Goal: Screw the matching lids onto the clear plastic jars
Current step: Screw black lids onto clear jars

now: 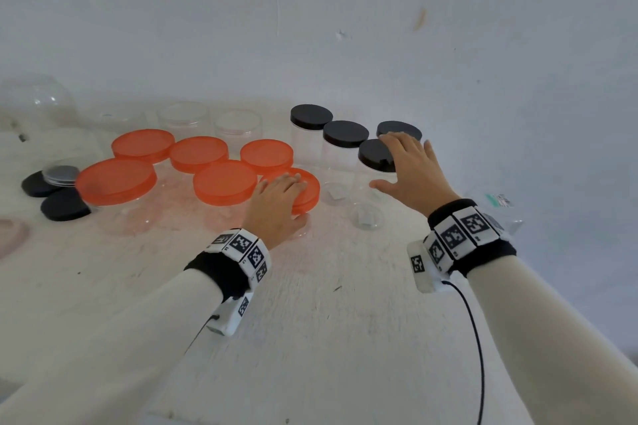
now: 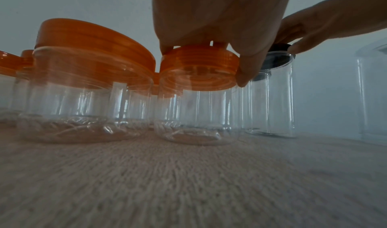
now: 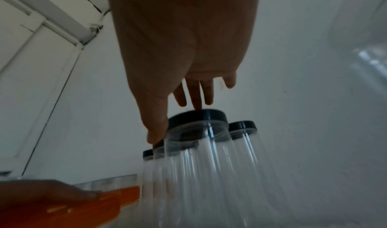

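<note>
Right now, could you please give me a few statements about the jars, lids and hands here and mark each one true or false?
1. The left hand rests on an orange lid. True.
2. The right hand reaches over a black-lidded jar. True.
3. Every black lid is screwed onto a jar. False: two loose black lids lie on the table at far left.
4. The right hand lifts a jar off the table. False: its fingers are spread above the lid and the jar stands on the table.

I see a pale, scuffed table [image 1: 345, 321] butting against a white wall [image 1: 345, 28] with small marks and a thin vertical crack; light is soft, even; my right wrist view catches white framing [image 3: 52, 26] overhead.
</note>
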The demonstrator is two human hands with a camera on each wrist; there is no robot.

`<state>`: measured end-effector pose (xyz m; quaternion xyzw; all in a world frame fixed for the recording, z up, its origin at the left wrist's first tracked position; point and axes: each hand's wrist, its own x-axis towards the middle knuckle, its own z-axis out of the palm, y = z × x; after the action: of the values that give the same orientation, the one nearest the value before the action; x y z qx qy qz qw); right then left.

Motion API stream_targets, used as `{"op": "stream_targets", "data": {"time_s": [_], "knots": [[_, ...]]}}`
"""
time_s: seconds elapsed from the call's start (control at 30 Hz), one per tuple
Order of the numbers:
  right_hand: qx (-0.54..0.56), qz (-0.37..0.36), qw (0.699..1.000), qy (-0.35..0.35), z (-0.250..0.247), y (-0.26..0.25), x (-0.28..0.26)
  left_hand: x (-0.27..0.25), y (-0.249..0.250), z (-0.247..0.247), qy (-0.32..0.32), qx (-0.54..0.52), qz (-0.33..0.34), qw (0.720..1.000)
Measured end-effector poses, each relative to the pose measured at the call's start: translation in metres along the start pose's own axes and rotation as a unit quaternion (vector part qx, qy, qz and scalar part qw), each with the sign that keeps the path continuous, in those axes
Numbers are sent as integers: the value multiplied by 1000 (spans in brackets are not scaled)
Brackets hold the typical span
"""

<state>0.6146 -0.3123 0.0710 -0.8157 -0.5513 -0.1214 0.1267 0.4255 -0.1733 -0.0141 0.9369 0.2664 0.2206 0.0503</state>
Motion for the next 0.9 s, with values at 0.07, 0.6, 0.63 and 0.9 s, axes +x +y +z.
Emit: {"op": "stream_targets", "data": {"time_s": [0.07, 0.6, 0.63, 0.9], "knots": [[10, 3, 1000, 16, -8, 3, -13, 0, 0, 1, 0, 4, 3, 1000], [-57, 205, 975, -60, -30, 61, -95, 2, 3, 4, 9, 16, -4, 1000], [-45, 204, 976, -60, -31, 61, -96, 2, 3, 3, 9, 15, -3, 1000], [-51, 163, 981, -87, -43, 49, -98, 1, 3, 2, 5, 21, 1, 1000]]}}
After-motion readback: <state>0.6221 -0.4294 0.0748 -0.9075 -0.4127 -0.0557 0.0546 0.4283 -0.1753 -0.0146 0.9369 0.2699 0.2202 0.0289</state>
